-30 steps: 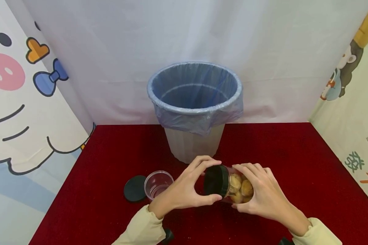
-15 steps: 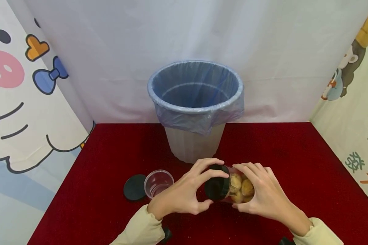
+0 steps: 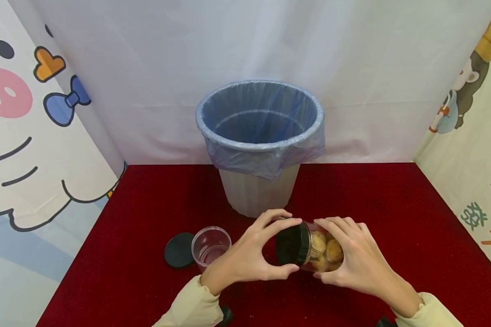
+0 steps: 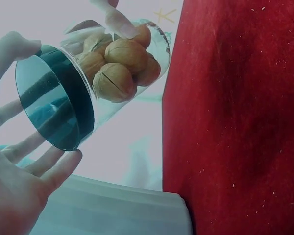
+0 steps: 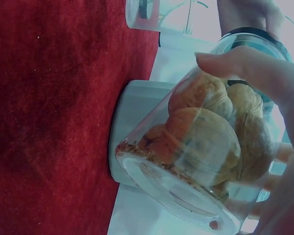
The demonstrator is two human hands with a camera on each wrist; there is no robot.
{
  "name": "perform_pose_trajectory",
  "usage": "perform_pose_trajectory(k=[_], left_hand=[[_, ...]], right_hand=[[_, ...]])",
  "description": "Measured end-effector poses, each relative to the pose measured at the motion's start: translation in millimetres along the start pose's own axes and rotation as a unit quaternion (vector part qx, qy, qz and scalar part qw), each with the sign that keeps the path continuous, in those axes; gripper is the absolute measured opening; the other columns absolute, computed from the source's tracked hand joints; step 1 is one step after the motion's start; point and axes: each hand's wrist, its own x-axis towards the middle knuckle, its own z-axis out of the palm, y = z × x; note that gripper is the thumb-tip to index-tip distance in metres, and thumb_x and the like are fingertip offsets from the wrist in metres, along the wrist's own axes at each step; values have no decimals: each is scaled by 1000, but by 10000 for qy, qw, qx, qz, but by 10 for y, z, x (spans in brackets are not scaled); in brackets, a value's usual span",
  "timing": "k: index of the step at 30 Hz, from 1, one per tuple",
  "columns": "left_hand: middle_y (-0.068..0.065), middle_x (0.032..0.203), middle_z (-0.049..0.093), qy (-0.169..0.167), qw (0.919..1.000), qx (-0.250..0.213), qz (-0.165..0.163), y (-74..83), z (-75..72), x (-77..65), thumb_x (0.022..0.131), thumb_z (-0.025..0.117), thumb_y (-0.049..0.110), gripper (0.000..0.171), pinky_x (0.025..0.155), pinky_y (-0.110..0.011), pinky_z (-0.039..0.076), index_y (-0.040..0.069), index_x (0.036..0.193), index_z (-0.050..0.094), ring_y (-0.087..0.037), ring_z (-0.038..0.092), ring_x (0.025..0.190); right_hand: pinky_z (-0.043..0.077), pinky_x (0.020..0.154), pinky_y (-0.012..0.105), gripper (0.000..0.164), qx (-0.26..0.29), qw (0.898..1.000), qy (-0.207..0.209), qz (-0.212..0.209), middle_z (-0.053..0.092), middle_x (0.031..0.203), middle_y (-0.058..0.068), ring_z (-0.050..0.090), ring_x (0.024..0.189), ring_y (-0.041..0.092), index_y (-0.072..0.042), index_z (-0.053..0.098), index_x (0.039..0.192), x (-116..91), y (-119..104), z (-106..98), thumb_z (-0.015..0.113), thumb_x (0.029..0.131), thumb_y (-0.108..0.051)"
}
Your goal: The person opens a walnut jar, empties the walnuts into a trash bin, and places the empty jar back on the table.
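Head view: on the near side of a blue-lined white bin (image 3: 255,193), my right hand (image 3: 353,254) grips a clear cylindrical jar (image 3: 321,251) of round brown nuts (image 4: 125,56); my left hand (image 3: 255,254) clasps its round black lid (image 3: 291,246).

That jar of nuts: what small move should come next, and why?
Probably a small twist of the dark lid by the left hand: it curves round the lid, which sits on the clear jar, while the right hand grips the jar. Which way, I can't tell.
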Motion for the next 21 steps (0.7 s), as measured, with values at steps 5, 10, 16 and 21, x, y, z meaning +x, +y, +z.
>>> perform_pose_trajectory(k=[5, 10, 16, 21], left_hand=[[9, 144, 30, -239, 9993, 102, -256, 28, -17, -11, 72, 81, 34, 84, 100, -37, 40, 31, 144, 37, -10, 33, 129], [10, 152, 18, -623, 9976, 288, -26, 63, -88, 8, 69, 83, 27, 90, 102, -40, 38, 29, 145, 35, -11, 20, 138], [6, 152, 19, -884, 9953, 262, 290, 89, -90, 19, 67, 82, 13, 85, 103, -36, 37, 25, 139, 39, -14, 15, 140], [4, 149, 24, -820, 9961, 76, 319, 71, -38, 32, 66, 79, 6, 79, 104, -36, 35, 23, 134, 43, -15, 17, 139]], right_hand=[[36, 74, 39, 93, -17, 10000, -2, -24, 57, 114, -2, 49, 98, 15, -14, 56, 124, -5, 3, 14, 89, 42, -43], [36, 72, 38, 94, 24, 10000, 39, -61, 57, 114, -1, 50, 97, 16, -13, 56, 124, -8, 4, 8, 89, 42, -43], [34, 70, 36, 94, 91, 10000, -13, -2, 57, 114, -2, 51, 97, 16, -15, 55, 125, -1, 2, -23, 90, 42, -43], [33, 70, 34, 95, 83, 9999, -56, 14, 57, 115, -3, 50, 96, 14, -15, 55, 125, -14, 18, -12, 90, 42, -44]])
